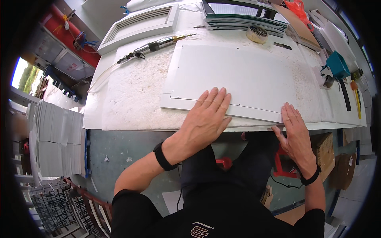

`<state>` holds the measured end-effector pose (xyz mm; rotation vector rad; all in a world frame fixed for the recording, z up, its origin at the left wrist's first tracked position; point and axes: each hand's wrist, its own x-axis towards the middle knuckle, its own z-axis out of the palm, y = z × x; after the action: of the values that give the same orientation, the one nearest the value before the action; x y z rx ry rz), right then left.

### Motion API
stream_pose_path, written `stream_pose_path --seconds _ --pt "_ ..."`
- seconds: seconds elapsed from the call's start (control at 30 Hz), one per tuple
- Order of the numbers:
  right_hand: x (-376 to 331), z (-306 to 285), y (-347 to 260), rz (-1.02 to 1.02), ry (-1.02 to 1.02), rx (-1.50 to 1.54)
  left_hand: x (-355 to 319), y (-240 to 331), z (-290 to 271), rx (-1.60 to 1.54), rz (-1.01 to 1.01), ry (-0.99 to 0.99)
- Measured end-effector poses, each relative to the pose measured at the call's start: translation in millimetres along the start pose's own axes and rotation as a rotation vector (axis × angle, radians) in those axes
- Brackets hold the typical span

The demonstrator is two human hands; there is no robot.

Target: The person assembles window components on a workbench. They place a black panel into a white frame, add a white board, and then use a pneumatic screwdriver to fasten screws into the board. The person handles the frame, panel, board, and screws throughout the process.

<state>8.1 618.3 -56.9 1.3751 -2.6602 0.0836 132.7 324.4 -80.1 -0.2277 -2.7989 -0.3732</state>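
Note:
A flat white panel (pixel 234 71) with small drilled holes and a groove along its near edge lies on the padded white tabletop. My left hand (pixel 210 111) rests flat on its near edge, fingers stretched out and pointing away from me. At the panel's near right corner is my right hand (pixel 293 129), its fingers straight over the edge and the thumb apart on the near side. Neither hand holds anything loose. Beyond the panel to the left lies a power screwdriver (pixel 156 45) with a hose, its bit pointing right.
A white louvred frame (pixel 139 27) lies at the far left. Dark-edged glass panes (pixel 246 23) are stacked at the back, near a round tub of screws (pixel 257 34). A teal tape dispenser (pixel 337 65) sits at the right. White panels (pixel 57 139) are stacked left of the table.

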Motion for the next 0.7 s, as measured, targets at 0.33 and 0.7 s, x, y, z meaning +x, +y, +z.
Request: stream_pose_path --seconds 0.33,0.7 --pt "10 -18 -2 -0.005 -0.162 -0.036 -58 -57 -41 0.075 -0.069 0.063" --pt "142 -11 -62 -0.293 -0.275 0.101 -64 -78 -52 -0.005 -0.003 0.028"
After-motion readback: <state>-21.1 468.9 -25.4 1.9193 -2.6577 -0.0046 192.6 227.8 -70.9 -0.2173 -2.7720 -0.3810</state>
